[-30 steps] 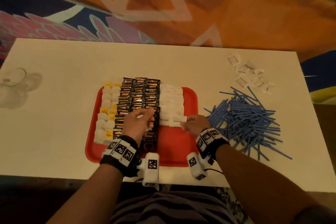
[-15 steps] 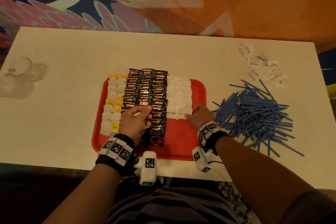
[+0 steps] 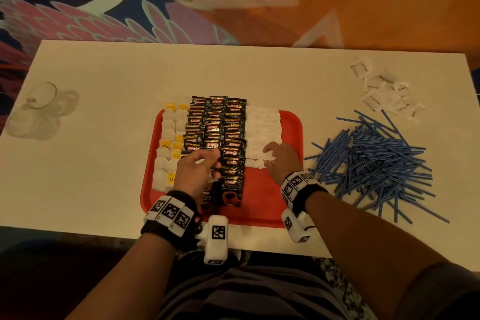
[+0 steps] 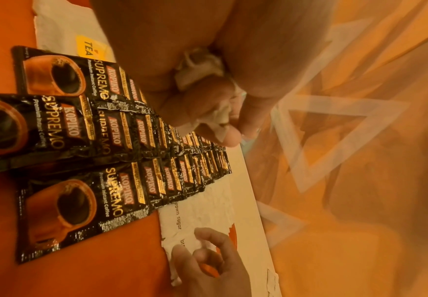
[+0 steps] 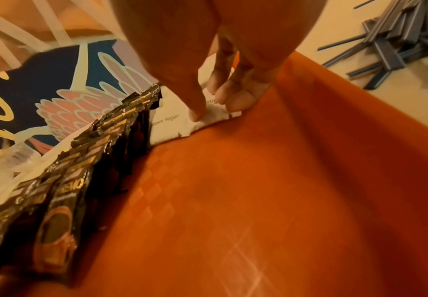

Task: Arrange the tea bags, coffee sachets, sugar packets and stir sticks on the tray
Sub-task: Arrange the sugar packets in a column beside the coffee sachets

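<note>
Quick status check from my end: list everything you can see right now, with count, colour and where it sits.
tray: one, red, centre of table.
tea bags: many, white with yellow tags, tray's left column.
coffee sachets: many, black, tray's middle rows.
sugar packets: many, white, tray's right of the coffee.
loose sugar packets: several, white, table's far right.
stir sticks: many, blue, piled on table right of tray.
glassware: clear, count unclear, table's left edge.
table: one, white.
left hand: holds white packets over the tray.
right hand: pinches the nearest sugar packet.
</note>
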{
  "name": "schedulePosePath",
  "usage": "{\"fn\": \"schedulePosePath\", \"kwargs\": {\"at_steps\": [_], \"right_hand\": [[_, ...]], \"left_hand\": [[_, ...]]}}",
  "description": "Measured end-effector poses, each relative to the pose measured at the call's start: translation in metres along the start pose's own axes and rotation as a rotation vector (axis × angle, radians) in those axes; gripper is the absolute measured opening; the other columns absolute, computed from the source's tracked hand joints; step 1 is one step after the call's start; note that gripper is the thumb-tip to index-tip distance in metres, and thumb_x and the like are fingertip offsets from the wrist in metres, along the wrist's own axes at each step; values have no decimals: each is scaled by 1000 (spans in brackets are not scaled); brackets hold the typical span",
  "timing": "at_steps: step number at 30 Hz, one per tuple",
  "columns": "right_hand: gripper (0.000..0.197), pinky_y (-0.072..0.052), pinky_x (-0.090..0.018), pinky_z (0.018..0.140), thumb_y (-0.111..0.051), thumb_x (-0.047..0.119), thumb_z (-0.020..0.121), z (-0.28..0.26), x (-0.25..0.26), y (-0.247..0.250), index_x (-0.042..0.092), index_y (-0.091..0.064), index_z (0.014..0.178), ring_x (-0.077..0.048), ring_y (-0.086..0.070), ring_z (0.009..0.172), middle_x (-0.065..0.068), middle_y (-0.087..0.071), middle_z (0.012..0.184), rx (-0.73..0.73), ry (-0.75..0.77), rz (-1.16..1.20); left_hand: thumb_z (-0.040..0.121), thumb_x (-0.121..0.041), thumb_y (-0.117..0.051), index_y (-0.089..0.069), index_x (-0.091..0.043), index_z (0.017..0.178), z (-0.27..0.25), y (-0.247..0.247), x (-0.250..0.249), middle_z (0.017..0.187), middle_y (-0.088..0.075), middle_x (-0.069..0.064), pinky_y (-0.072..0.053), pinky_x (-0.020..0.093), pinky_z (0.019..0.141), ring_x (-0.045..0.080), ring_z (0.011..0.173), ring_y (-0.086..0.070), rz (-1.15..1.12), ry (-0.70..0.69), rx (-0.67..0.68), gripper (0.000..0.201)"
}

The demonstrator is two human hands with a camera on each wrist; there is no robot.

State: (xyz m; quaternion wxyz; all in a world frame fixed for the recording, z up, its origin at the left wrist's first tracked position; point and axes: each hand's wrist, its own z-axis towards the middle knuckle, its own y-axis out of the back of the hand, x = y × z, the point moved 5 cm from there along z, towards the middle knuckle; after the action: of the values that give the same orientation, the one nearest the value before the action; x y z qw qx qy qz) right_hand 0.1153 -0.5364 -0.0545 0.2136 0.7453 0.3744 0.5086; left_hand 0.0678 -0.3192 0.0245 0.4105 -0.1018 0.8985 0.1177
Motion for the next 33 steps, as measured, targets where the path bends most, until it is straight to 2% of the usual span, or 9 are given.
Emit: {"fn": "schedulePosePath", "kwargs": {"at_steps": [4,8,10,13,17,20,26,29,33], "right_hand": [[23,-46,-30,81,-70,19,85,-2,3,13,24,-60,105,-11,-51,85,4,-54,95,-41,17,50],[13,-46,-23,65,-74,21,83,-12,30,37,23,-64,91,-9,-60,70,1,-65,76,-45,10,319],[10,-48,-24,65,-76,29,80,-18,53,49,25,-67,82,-7,-61,67,1,-68,73,6,72,398],[14,-46,-20,66,-75,43,76,-23,77,61,29,-71,80,2,-61,73,13,-68,77,115,100,344],[8,-44,-18,62,-74,25,83,-26,83,77,17,-74,81,-1,-60,60,5,-67,67,217,32,389],[11,-42,-16,53,-68,10,86,-30,81,90,13,-72,76,-3,-56,49,4,-63,54,239,3,455],[5,-39,-3,53,-73,16,84,-39,84,106,16,-74,80,5,-57,64,5,-68,77,197,38,364],[6,-42,-9,59,-75,23,83,-40,85,106,19,-75,79,3,-59,71,8,-70,82,217,34,359],[15,-45,-17,58,-74,18,83,-40,84,104,22,-71,70,-2,-60,70,8,-67,74,234,-15,407]], "left_hand": [[98,-42,-57,-65,-10,93,0,-7,-1,66,-59,1,-31,19,37,12,48,-52,-49,70,68,33],[100,-56,-41,-62,-8,88,-4,-27,-12,62,-59,4,-26,16,31,14,44,-52,-138,128,160,54],[100,-60,-35,-61,-7,85,-5,-39,-17,63,-60,8,-24,15,30,17,43,-52,-163,123,196,61],[99,-64,-27,-60,-7,85,-12,-61,-27,65,-59,19,-22,15,31,18,33,-44,-126,91,294,68],[100,-63,-22,-58,-8,102,-26,-83,-44,59,-64,14,-23,15,31,16,32,-47,-15,47,378,67],[98,-65,-24,-55,-8,115,-28,-91,-48,67,-67,12,-24,15,31,18,40,-54,-27,45,426,67],[100,-62,-24,-54,-15,123,-34,-94,-54,71,-69,12,-24,15,29,19,42,-60,-9,41,405,60],[101,-60,-24,-51,-14,128,-35,-95,-56,79,-67,12,-25,16,28,20,42,-61,8,21,403,60],[101,-59,-25,-50,-12,126,-37,-96,-58,64,-67,8,-26,15,30,19,40,-59,10,20,453,58]]}}
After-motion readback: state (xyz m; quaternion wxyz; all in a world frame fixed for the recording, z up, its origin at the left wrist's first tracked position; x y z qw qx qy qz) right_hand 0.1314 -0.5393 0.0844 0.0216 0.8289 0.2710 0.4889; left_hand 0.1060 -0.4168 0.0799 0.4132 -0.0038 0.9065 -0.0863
